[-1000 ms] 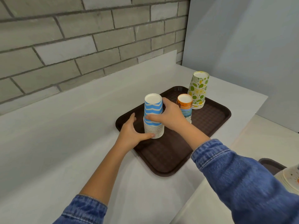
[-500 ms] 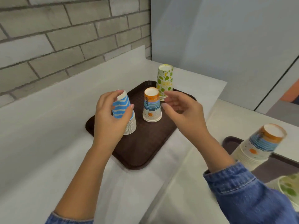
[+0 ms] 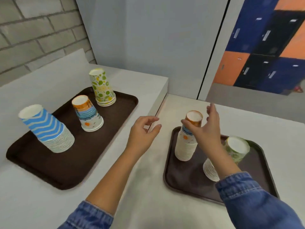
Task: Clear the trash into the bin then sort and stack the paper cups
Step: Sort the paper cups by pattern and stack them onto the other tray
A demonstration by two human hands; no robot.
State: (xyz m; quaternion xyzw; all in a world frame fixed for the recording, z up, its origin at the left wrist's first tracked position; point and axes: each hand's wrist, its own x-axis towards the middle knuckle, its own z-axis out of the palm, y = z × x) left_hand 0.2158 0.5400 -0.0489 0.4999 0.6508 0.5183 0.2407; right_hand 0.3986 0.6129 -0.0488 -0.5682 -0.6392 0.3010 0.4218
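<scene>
On the lower counter [image 3: 264,128], right tray [image 3: 184,179]: an orange-topped cup stack [image 3: 186,146] is stood upside down near the tray's far left corner. The right hand [image 3: 206,131] is spread wide about its top cup, thumb in front, fingers behind; contact cannot be told. The left hand [image 3: 142,134] is held loosely curled, empty, between the trays. On the left tray [image 3: 66,166], a blue-wave stack [image 3: 47,129], a sunset stack [image 3: 88,114] and a green-spotted stack [image 3: 102,88] are stood apart.

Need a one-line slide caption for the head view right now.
Right hand poised at the top of the orange-topped cup stack on the right tray; left hand hovers open nearby.
</scene>
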